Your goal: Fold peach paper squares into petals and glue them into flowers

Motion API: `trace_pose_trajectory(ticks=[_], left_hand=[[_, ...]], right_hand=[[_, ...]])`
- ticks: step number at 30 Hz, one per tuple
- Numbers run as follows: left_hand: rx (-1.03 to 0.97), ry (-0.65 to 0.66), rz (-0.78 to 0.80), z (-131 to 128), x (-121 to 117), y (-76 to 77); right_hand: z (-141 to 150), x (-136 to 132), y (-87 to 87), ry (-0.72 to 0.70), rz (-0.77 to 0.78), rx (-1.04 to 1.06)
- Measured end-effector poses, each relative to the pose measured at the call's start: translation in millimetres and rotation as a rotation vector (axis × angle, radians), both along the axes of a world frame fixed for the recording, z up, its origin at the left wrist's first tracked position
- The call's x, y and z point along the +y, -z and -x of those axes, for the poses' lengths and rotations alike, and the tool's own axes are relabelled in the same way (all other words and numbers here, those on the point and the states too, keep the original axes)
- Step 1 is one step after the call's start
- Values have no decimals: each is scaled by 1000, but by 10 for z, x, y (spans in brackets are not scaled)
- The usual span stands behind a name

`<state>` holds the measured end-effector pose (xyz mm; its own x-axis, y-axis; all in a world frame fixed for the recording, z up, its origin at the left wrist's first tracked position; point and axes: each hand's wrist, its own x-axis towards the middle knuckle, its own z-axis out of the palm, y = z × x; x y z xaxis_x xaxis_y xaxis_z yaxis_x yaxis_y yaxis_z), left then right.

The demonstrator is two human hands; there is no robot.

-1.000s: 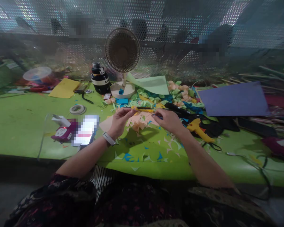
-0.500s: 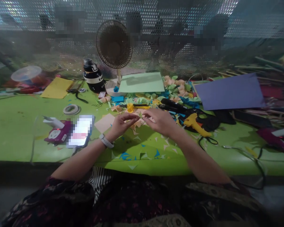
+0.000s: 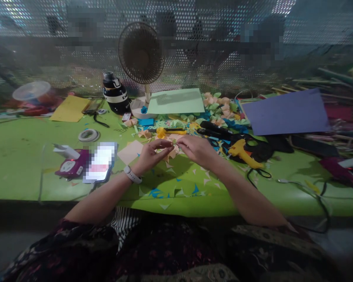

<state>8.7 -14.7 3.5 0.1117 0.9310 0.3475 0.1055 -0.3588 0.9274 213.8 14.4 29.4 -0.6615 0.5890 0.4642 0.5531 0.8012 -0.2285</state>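
My left hand (image 3: 153, 155), with a white watch band (image 3: 132, 174) on its wrist, has thumb and fingers pinched together over the middle of the green table. My right hand (image 3: 199, 150) meets it there, fingertips also pinched. Something tiny and yellowish is between the fingertips, too small to make out. Just beyond the hands lie a yellow paper flower (image 3: 161, 133) and peach and green paper pieces. A square of peach paper (image 3: 130, 152) lies beside my left hand. Blue and pale paper scraps (image 3: 155, 192) are scattered in front.
A yellow glue gun (image 3: 243, 153) and a black long-handled tool (image 3: 214, 129) lie to the right. Paper flowers (image 3: 220, 105) are heaped behind. A lit phone (image 3: 100, 162), power strip (image 3: 73, 162) and tape roll (image 3: 88, 135) are left; a bottle (image 3: 117, 96) and fan (image 3: 141, 55) stand behind.
The fingers of my right hand have drawn slightly closer together at the fingertips. Both hands otherwise stay in nearly the same place.
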Motion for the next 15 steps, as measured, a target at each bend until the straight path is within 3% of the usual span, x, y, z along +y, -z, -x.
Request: trace_pose_trajectory(ticks=[5, 15], left_hand=[[-60, -22, 9, 3, -13, -23], [-129, 96, 96, -5, -37, -4]], right_hand=[[3, -4, -9, -11, -1, 24], [11, -10, -4, -21, -26, 27]])
